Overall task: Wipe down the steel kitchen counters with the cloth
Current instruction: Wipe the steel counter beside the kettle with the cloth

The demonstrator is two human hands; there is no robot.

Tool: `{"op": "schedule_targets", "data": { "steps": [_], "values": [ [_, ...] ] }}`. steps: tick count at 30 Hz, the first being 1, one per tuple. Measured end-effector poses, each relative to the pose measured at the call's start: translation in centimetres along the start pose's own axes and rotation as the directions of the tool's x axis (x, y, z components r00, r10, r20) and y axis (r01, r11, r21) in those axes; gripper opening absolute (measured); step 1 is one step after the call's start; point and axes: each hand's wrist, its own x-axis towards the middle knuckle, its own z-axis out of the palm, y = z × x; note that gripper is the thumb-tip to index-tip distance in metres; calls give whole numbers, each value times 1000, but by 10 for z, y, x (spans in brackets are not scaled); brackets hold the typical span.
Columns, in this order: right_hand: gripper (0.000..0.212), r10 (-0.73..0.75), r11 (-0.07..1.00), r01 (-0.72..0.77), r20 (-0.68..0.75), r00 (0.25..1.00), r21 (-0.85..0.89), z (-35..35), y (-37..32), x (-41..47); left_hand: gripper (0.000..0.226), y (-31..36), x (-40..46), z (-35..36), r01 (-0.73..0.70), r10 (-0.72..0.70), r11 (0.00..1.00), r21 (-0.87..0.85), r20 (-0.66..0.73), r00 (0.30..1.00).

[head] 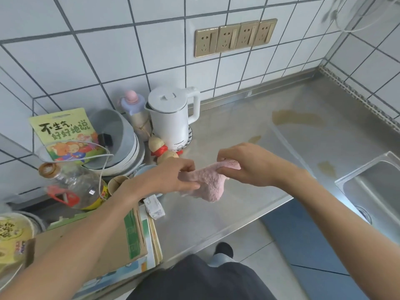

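A pink fluffy cloth (pixel 211 184) hangs stretched between both hands, just above the steel counter (pixel 255 135). My left hand (pixel 171 177) pinches its left end. My right hand (pixel 249 164) grips its right end, fingers curled round the bunched fabric. The cloth's lower part droops toward the counter's front. Brownish smears (pixel 298 119) mark the steel at the back right, with smaller ones (pixel 326 167) nearer the sink.
A white kettle (pixel 173 118) stands at the back left beside a pastel bottle (pixel 133 105), stacked bowls (pixel 121 144), an oil bottle (pixel 73 187), a book (pixel 65 133) and a cardboard box (pixel 121 241). A steel sink (pixel 372 187) lies right. Sockets (pixel 236 36) sit on the tiled wall.
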Motion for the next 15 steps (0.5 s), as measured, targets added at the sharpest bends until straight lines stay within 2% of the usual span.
{"op": "schedule_targets", "data": {
  "steps": [3,6,10,13,15],
  "values": [
    [21,82,997,-82,-112,990,9,0,11,-1,33,-2,-3,0,31,-38,991,-131,-56,998],
    [30,246,969,-246,-215,945,26,9,23,0,39,5,2,0,3,-34,980,-201,-152,988],
    [30,476,869,-388,-303,825,309,31,31,2,43,19,13,3,58,-144,937,-343,-229,963],
    [37,602,765,-408,-327,728,499,46,27,1,32,29,20,11,98,-247,841,-532,-216,945],
    [41,643,717,-402,-318,697,569,56,20,2,26,38,23,20,101,-323,756,-647,-234,917]
  ]
}}
